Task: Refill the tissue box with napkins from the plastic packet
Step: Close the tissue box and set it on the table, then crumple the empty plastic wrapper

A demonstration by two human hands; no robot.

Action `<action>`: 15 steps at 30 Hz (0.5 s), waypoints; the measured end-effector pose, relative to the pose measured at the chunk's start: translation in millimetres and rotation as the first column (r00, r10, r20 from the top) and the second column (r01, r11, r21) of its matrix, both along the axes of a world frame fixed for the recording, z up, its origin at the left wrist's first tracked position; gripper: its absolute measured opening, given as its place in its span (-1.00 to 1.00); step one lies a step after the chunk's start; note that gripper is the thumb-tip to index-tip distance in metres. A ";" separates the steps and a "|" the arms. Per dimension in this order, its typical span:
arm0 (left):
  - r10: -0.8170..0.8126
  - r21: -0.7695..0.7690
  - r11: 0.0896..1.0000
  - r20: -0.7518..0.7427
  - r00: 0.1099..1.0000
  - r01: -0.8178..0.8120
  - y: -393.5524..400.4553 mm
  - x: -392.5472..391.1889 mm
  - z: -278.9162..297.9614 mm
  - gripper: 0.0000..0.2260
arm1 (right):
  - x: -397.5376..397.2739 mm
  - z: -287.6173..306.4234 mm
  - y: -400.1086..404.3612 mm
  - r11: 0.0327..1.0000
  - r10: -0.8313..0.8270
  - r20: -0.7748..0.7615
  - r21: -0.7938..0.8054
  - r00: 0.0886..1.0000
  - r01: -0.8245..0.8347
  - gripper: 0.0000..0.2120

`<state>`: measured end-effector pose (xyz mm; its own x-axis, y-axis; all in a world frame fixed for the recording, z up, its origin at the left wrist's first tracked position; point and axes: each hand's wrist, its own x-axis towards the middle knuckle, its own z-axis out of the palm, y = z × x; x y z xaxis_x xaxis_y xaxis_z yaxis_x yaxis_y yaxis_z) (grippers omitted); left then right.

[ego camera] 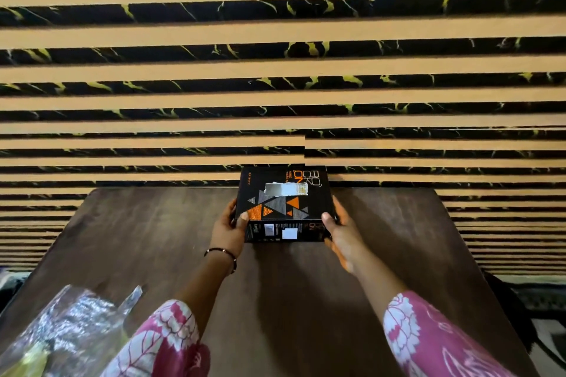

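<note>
**Tissue box held at the far edge of the worktop**

Crinkled clear plastic packet (61, 333), nearest the camera, is seen lying at the near left corner of the dark brown wooden worktop (147, 239), well apart from the box. Farther out, the black cardboard tissue box with orange and grey triangles (283, 206) is held close to the worktop's far edge. It is gripped at its left end by the left hand (231, 228) and at its right end by the right hand (340, 228), each thumb laid on the top face and the fingers curled round the side. White tissue is visible in the torn top slot (286, 189). Whether the box rests on the surface cannot be told. A slip off the far edge is judged possible if the box is pushed forward, and the thin card could be crushed by too firm a squeeze.
</note>
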<state>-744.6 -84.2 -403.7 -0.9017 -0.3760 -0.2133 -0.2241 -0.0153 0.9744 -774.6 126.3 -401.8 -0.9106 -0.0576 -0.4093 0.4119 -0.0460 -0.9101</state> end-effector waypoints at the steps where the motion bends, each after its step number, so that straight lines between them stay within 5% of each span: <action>1: 0.011 -0.005 1.000 0.006 1.000 -0.011 1.6 -1.4 2.1 -0.58 | -3.0 -1.9 0.5 1.000 -0.001 -0.004 0.011 1.000 0.001 -0.50; 10: 0.143 -0.214 0.969 0.093 0.985 -0.120 3.0 42.3 7.5 -0.59 | 52.3 -8.1 1.7 0.993 -0.101 0.084 0.064 0.991 0.096 -0.50; 15: 0.126 -0.229 0.967 0.032 0.991 -0.116 -8.8 126.5 -3.5 -0.62 | 126.5 -20.6 -16.1 0.999 0.000 0.129 0.037 0.992 -0.004 -0.87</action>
